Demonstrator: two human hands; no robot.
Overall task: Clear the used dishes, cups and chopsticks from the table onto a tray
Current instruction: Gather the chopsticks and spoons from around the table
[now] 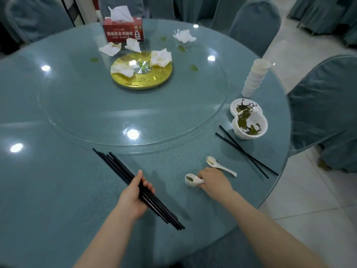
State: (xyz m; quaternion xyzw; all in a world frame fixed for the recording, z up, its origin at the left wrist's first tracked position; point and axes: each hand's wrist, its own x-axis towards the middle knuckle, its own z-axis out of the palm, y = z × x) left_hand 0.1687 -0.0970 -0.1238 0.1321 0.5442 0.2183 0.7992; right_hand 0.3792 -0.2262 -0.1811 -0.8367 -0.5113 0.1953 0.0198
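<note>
My left hand grips a bundle of several black chopsticks just above the near part of the round table. My right hand holds the handle of a white spoon with green residue in its bowl. A second white spoon lies just beyond that hand. Two loose black chopsticks lie to the right. A stack of dirty white bowls and a dirty white dish sit near the right edge. Behind them leans a stack of white paper cups. No tray is in view.
A glass turntable covers the table's middle, with a gold hub, crumpled napkins and green leaf scraps. A red tissue box stands at the far side. Covered chairs ring the table; tiled floor lies to the right.
</note>
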